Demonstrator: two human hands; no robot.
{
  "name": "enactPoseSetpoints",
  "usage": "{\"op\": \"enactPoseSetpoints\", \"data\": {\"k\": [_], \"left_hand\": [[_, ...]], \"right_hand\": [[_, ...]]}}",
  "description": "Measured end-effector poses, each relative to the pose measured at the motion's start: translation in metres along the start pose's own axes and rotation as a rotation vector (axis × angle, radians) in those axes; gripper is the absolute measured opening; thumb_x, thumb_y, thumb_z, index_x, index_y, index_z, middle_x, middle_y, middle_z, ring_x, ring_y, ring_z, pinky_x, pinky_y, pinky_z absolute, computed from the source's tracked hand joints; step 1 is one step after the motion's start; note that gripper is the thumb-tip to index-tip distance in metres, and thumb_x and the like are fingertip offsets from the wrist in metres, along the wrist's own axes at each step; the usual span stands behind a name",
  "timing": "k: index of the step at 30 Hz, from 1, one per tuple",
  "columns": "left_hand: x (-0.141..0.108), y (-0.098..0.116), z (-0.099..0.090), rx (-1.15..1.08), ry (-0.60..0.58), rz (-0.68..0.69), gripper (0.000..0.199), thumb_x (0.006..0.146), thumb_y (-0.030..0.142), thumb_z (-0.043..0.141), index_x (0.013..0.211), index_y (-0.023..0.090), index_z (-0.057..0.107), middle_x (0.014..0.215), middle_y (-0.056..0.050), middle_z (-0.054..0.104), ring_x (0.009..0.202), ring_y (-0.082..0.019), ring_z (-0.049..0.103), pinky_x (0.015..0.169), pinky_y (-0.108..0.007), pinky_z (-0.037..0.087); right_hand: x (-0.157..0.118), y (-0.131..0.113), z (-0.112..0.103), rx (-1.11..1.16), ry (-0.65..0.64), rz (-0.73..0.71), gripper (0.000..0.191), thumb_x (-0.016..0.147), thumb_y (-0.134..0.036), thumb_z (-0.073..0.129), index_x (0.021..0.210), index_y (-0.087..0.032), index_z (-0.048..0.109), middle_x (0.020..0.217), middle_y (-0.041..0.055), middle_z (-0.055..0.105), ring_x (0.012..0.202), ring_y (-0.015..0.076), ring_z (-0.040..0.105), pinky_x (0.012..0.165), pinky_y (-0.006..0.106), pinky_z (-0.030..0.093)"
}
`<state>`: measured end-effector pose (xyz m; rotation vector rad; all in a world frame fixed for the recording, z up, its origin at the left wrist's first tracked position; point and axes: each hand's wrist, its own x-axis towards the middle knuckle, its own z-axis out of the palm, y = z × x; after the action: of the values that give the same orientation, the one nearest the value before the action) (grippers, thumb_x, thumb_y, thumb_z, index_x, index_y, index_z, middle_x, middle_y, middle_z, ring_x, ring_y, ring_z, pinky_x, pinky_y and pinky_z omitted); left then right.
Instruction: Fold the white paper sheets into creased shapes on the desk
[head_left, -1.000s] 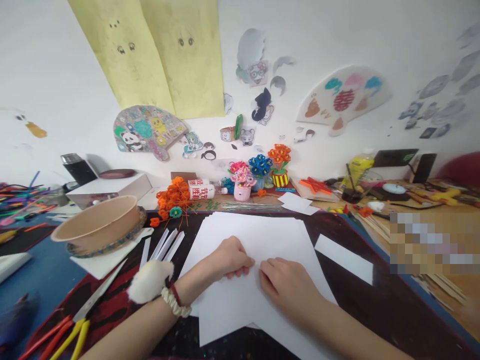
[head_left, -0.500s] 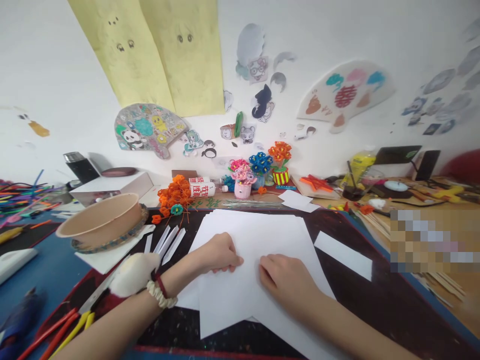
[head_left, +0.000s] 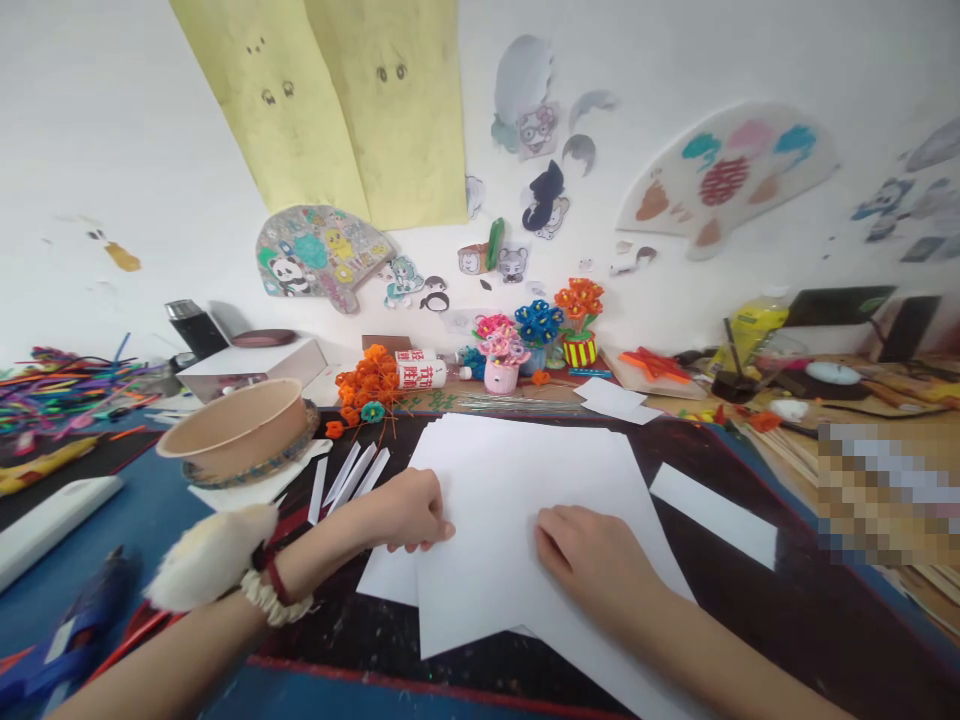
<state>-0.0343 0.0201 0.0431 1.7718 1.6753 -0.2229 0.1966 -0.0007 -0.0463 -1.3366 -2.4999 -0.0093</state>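
Both hands rest on the white paper sheet (head_left: 517, 500) mid-table, the left hand (head_left: 409, 510) curled loosely, the right hand (head_left: 592, 555) flat, gripping nothing; thin, floppy stock, probably best pinched at an edge.

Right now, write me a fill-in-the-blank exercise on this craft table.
1. Both hands rest on sheets of ____ paper.
2. The left hand has a fluffy pom-pom at its ____.
3. The bowl left of the paper has the colour ____.
4. The right hand lies ____ down.

Missing words: white; wrist; tan; palm
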Motion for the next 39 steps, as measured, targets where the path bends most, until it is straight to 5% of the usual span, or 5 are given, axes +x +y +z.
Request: {"op": "enactPoseSetpoints", "data": {"k": [16, 21, 25, 30, 39], "left_hand": [[-0.029, -0.023, -0.007, 0.173, 0.097, -0.076, 0.037, 0.074, 0.024, 0.059, 0.041, 0.019, 0.044, 0.037, 0.0, 0.046, 0.031, -0.013, 0.042, 0.043, -0.028, 0.041], [-0.042, 0.0, -0.003, 0.392, 0.343, -0.03, 0.014, 0.078, 0.015, 0.06, 0.064, 0.014, 0.062, 0.075, -0.015, 0.068, 0.078, -0.029, 0.066, 0.07, -0.037, 0.047], [-0.039, 0.029, 0.045, 0.483, 0.326, 0.182, 0.008, 0.081, 0.015, 0.058, 0.082, 0.015, 0.066, 0.081, -0.014, 0.071, 0.076, -0.028, 0.068, 0.065, -0.036, 0.047], [-0.022, 0.045, 0.107, 0.756, 0.473, 0.882, 0.003, 0.082, 0.013, 0.059, 0.079, 0.014, 0.059, 0.067, -0.004, 0.066, 0.051, -0.02, 0.062, 0.043, -0.03, 0.036], [0.008, 0.043, 0.117, 0.659, 0.615, 1.082, 0.017, 0.078, 0.028, 0.06, 0.065, 0.019, 0.052, 0.049, 0.002, 0.059, 0.036, -0.014, 0.05, 0.037, -0.031, 0.015]], "right_hand": [[-0.002, 0.001, 0.005, 0.027, 0.041, -0.01, 0.025, 0.09, -0.017, 0.042, 0.067, -0.02, 0.051, 0.061, -0.0012, 0.06, 0.054, 0.0144, 0.055, 0.051, 0.029, 0.021], [0.007, 0.001, -0.009, 0.097, -0.087, 0.074, 0.029, 0.087, -0.017, 0.044, 0.059, -0.02, 0.049, 0.056, -0.0002, 0.059, 0.052, 0.0151, 0.052, 0.05, 0.029, 0.02], [0.033, 0.007, -0.032, 0.483, -0.438, 0.187, 0.037, 0.083, -0.022, 0.051, 0.047, -0.02, 0.046, 0.043, -0.0013, 0.051, 0.045, 0.0127, 0.05, 0.046, 0.025, 0.031], [0.076, 0.008, -0.037, 0.762, -0.813, 0.25, 0.028, 0.077, -0.024, 0.061, 0.05, -0.017, 0.057, 0.042, -0.002, 0.058, 0.038, 0.0115, 0.054, 0.041, 0.021, 0.041], [0.101, 0.005, -0.026, 0.854, -0.95, 0.284, 0.03, 0.069, -0.035, 0.075, 0.052, -0.014, 0.064, 0.044, -0.0024, 0.061, 0.037, 0.009, 0.055, 0.042, 0.02, 0.043]]}}
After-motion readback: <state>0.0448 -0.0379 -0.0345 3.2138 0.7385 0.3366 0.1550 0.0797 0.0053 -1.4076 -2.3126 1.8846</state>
